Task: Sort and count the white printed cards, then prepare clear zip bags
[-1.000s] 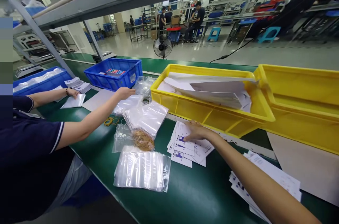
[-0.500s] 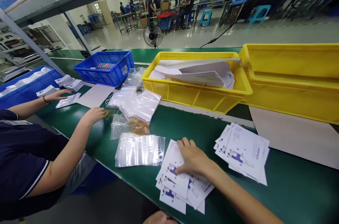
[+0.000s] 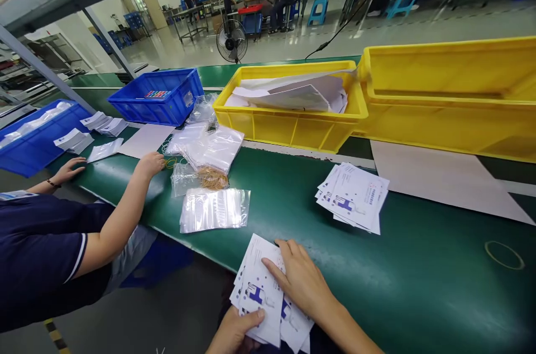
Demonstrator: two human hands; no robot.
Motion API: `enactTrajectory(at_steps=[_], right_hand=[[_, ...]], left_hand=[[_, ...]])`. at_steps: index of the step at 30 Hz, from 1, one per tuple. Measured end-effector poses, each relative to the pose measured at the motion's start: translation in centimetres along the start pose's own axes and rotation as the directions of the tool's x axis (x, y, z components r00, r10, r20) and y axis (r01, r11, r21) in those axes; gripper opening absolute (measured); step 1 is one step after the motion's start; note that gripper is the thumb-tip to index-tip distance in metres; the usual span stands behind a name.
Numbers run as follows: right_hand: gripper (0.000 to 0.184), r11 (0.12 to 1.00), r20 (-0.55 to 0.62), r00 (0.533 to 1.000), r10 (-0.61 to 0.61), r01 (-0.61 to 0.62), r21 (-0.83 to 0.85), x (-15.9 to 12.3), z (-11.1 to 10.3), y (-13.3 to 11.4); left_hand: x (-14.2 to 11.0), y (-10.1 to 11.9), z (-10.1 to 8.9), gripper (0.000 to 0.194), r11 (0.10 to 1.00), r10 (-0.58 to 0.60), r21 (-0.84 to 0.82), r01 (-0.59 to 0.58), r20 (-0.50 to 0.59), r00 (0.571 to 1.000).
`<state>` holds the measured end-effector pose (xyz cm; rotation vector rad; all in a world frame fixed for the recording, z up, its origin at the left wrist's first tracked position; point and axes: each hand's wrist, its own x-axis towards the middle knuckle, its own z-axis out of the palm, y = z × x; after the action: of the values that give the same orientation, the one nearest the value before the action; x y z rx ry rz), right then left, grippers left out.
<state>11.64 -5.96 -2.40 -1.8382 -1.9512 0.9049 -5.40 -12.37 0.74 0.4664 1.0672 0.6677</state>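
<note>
Over the front edge of the bench, my left hand (image 3: 239, 325) holds a loose stack of white printed leaflets (image 3: 263, 287) with a purple figure on them. Its thumb presses on the top leaflet; its other fingers are hidden underneath. My right hand (image 3: 302, 280) grips the same stack along its upper right side, with the thumb across the top. The stack is uneven, with corners fanned out at the bottom. A second pile of similar leaflets (image 3: 354, 197) lies on the green bench, apart from both hands. Left of my hands are clear plastic bags (image 3: 214, 210).
Yellow bins (image 3: 288, 129) line the back, one holding white sheets. A rubber band (image 3: 505, 255) lies at right, and more bands (image 3: 213, 178) lie by the bags. At left, a co-worker's arm (image 3: 125, 225) reaches over the bench near blue bins (image 3: 156, 105).
My right hand has drawn the leaflets toward the front edge, off the bench top. My left hand has come up and taken hold of them. The co-worker's left hand has moved back from a bag.
</note>
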Motion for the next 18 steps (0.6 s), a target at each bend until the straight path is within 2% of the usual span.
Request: enactTrajectory(at_steps=[1, 3, 6, 8, 10, 13, 16, 18], right_hand=[[0.039, 1.0, -0.008, 1.0, 0.003, -0.003, 0.02, -0.2, 0.1, 0.0], [0.037, 0.999, -0.032, 0.999, -0.004, 0.005, 0.042, -0.3, 0.0, -0.1], [0.03, 0.98, -0.191, 0.981, -0.044, 0.08, 0.185, -0.2, -1.3, -0.2], [0.028, 0.916, -0.359, 0.931, -0.06, 0.194, 0.351, 0.0, -2.7, -0.1], [0.031, 0.814, -0.491, 0.87, -0.039, 0.313, 0.489, 0.2, -3.8, 0.5], [0.049, 0.726, -0.585, 0.811, 0.007, 0.399, 0.561, 0.7, -4.3, 2.1], [0.06, 0.721, -0.616, 0.786, 0.054, 0.396, 0.569, 1.5, -3.5, 4.0], [0.06, 0.715, -0.618, 0.78, 0.098, 0.377, 0.589, 1.9, -2.5, 4.9]], left_hand=[[0.9, -1.0, -0.4, 0.012, 1.0, -0.008, 0.005, 0.008, -0.016, 1.0], [1.9, -2.2, -1.2, 0.028, 0.999, 0.05, -0.005, -0.051, -0.032, 0.998], [1.6, -1.3, -1.2, 0.048, 0.974, 0.202, 0.108, -0.2, -0.009, 0.979], [1.1, 1.0, -0.3, 0.043, 0.908, 0.278, 0.323, -0.267, 0.011, 0.96], [1.0, 3.8, 1.0, 0.031, 0.785, 0.345, 0.528, -0.324, 0.062, 0.937], [2.2, 6.6, 2.5, 0.027, 0.637, 0.441, 0.639, -0.432, 0.158, 0.884], [4.6, 6.7, 2.7, 0.026, 0.584, 0.497, 0.679, -0.445, 0.134, 0.857], [6.2, 5.7, 2.3, 0.027, 0.604, 0.51, 0.678, -0.419, 0.074, 0.857]])
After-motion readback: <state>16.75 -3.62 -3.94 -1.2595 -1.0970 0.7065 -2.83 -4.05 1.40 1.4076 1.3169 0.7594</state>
